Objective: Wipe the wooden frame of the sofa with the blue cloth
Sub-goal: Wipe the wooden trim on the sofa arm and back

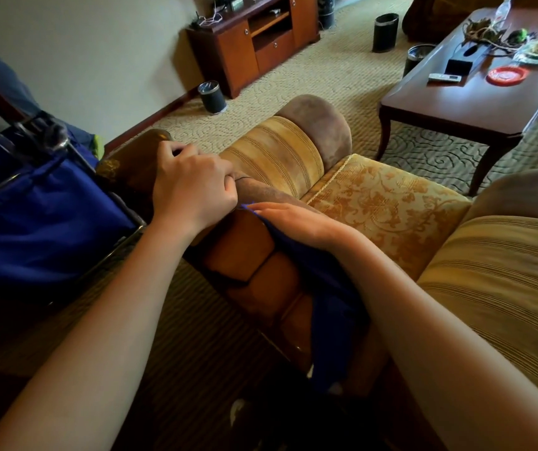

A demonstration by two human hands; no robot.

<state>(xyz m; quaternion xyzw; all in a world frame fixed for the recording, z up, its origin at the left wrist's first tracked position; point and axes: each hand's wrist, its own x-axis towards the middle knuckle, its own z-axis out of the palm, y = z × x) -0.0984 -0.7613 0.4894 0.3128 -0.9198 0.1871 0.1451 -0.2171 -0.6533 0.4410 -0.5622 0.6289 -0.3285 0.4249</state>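
1. Flat and straight, the right hand (pixel 296 222) presses the blue cloth (pixel 319 271) against the wooden frame (pixel 244 255) of the sofa's back.
2. Curled, the left hand (pixel 192 183) grips the brown armrest upholstery (pixel 261 190) just beside it.
3. Beyond lies the gold seat cushion (pixel 384 196).

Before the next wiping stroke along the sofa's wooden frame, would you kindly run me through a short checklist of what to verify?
1. Blue cloth under right hand, fingers flat on it: ok.
2. Cloth lying on the wooden frame, not the seat cushion: ok.
3. Left hand on the armrest, steadying: ok.
4. Wood ahead of the cloth bare of objects: ok.
5. Blue cart bag apart from the frame: cannot tell.
6. Cloth's hanging end free of snags: cannot tell.
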